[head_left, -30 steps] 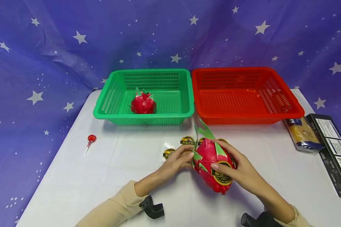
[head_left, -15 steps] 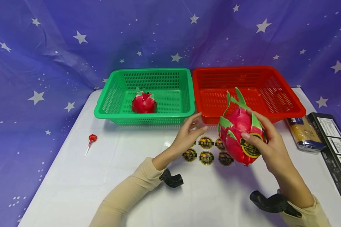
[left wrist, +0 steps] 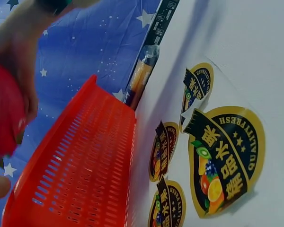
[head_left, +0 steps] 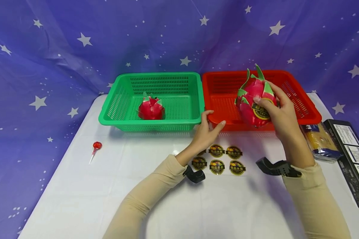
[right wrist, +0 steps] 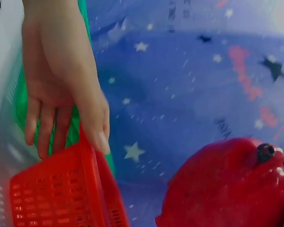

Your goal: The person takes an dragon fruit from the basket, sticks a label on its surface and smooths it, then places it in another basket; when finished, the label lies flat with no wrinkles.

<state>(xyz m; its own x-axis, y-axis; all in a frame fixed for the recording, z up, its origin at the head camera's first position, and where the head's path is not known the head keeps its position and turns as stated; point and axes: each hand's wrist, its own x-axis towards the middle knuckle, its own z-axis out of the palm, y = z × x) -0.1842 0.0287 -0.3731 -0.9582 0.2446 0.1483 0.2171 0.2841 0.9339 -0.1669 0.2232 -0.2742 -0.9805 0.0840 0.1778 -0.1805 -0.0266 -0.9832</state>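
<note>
My right hand point(head_left: 282, 116) grips a pinkish-red dragon fruit point(head_left: 252, 91) with green leaf tips, up above the red basket point(head_left: 312, 114). The thumb lies by a black and gold label point(head_left: 261, 111) on the fruit's side. At the basket's front left corner is my left hand point(head_left: 206, 136), thumb at the front rim and fingers by the side. In the right wrist view that left hand point(right wrist: 61, 75) has fairly straight fingers close to the basket's wall point(right wrist: 52, 189). A second dragon fruit point(head_left: 151, 109) sits in the green basket point(head_left: 151, 122).
Several round fruit labels point(head_left: 217, 166) lie on the white table in front of the red basket. A red lollipop point(head_left: 97, 146) lies at left. A yellow packet point(head_left: 320, 141) and a long black box point(head_left: 351, 159) are at right. A starry blue cloth point(head_left: 77, 59) hangs behind.
My right hand has lifted the dragon fruit from the table up and right, over the red basket. My left hand has left the fruit and moved forward to the basket's corner.
</note>
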